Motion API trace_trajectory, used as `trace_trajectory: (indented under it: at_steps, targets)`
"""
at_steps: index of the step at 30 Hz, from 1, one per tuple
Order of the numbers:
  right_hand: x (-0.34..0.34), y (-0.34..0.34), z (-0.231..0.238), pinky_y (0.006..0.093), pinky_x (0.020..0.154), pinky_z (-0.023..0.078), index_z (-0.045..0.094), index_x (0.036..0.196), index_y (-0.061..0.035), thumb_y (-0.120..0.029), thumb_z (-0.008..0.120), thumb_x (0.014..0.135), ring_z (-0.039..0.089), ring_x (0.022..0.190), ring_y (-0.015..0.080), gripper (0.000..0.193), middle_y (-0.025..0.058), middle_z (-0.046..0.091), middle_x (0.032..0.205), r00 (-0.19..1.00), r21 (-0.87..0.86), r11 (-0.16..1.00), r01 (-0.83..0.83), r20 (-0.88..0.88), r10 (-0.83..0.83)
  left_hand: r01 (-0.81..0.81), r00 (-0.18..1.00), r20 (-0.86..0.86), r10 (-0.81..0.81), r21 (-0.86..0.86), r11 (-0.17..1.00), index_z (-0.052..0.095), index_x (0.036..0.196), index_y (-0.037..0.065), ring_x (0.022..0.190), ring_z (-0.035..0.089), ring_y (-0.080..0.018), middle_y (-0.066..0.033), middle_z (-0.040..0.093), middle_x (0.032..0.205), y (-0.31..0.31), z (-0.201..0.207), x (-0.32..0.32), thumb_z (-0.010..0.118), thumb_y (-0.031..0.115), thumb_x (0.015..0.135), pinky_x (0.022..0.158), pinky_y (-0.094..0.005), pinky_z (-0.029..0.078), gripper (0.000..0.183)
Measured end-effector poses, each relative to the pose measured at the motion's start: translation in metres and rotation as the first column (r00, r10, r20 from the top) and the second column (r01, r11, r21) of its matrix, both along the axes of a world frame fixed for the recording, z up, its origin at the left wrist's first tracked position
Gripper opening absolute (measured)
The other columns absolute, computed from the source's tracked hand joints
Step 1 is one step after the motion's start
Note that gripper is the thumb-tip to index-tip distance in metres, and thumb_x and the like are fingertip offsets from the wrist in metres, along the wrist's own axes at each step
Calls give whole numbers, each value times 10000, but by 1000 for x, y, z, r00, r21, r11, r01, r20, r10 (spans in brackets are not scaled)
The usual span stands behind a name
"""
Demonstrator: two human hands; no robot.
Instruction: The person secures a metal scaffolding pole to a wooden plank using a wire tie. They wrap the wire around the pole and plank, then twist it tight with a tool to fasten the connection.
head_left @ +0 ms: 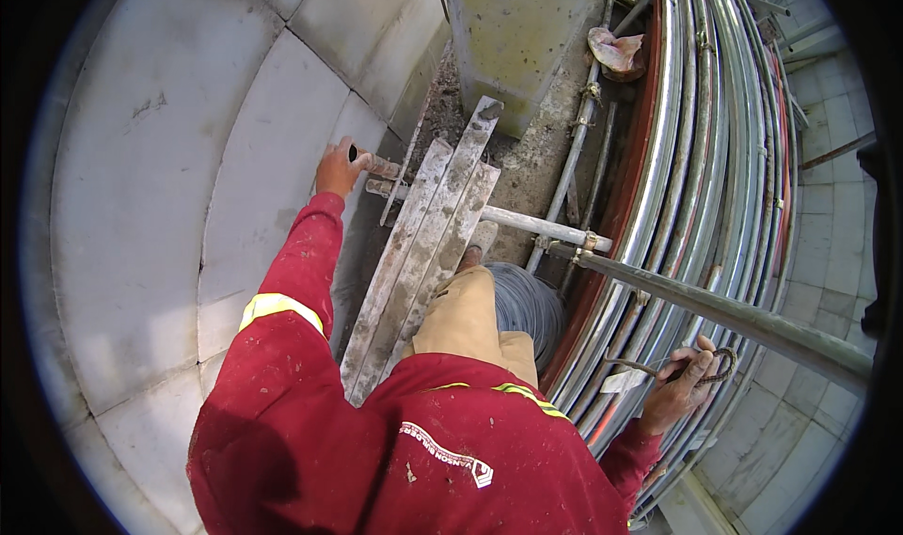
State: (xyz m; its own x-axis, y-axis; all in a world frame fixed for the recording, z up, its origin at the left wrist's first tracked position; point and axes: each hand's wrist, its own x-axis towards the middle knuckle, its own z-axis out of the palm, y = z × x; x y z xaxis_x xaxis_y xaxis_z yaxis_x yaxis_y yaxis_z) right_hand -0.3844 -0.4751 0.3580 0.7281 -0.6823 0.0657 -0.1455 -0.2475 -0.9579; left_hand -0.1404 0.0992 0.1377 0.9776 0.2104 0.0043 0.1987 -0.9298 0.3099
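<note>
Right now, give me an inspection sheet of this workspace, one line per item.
Surface: three worn wooden planks laid side by side as a platform, dusty with cement.
Job's things: short dark-tipped bar at the pale wall panels; rope loop.
Clutter: crumpled rag near the concrete column.
Hands: left hand grips the bar; right hand holds the rope loop.
Cables: bundle of curved metal conduits running alongside; coiled wire below.
Surroundings: scaffold tubes; tiled floor far below.
</note>
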Motion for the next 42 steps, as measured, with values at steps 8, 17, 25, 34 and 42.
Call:
trace_trajectory:
  at_steps: [8, 17, 25, 34, 42]
  targets:
    - [-42, -26, -39, 219, 628, 417, 613, 1237, -13, -355, 552, 1094, 501, 677, 47, 375, -19, 607, 833, 963, 185, 982, -30, -257, 78, -74, 981, -193, 22, -263, 962, 650, 1068, 41, 476, 482, -128, -78, 645, 784, 11, 3, 13, 837, 355, 839, 446, -319, 415, 431]
    - [-210, 20, -155, 505, 907, 503, 636, 1198, -13, -371, 585, 1024, 654, 1057, 466, 401, 280, 695, 1089, 729, 37, 991, -132, -673, 122, 451, 879, 113, -464, -516, 729, 563, 1438, 37, 1300, 554, -295, -175, 576, 1409, -258, 94, -87, 732, 405, 969, 1085, -411, 442, 620]
    - [-347, 54, -211, 571, 900, 497, 632, 1143, -30, -390, 589, 1003, 650, 1061, 490, 389, 286, 698, 1074, 662, 87, 971, 225, -744, -87, 771, 454, 543, -706, -637, 6, 285, 1602, 66, 1475, 381, -367, -227, 398, 1564, -541, 238, -144, 805, 476, 898, 1123, -526, 395, 967]
    - [-440, 146, -277, 540, 917, 503, 654, 1112, -37, -397, 588, 992, 661, 1062, 473, 386, 264, 710, 1078, 609, 169, 830, 532, -757, -237, 441, 457, 434, -776, -869, -226, 595, 1275, 13, 1135, 596, -134, -72, 621, 1209, -619, 220, -93, 846, 219, 905, 1059, -300, 438, 493]
    - [-452, 288, -277, 395, 715, 528, 687, 1119, -88, -403, 628, 994, 685, 748, 210, 344, 87, 697, 813, 272, 54, 410, 910, -825, -495, 482, 432, 451, -781, -847, -223, 620, 1243, -1, 1100, 604, -134, -65, 636, 1205, -622, 213, -91, 824, 192, 925, 1016, -309, 460, 424]
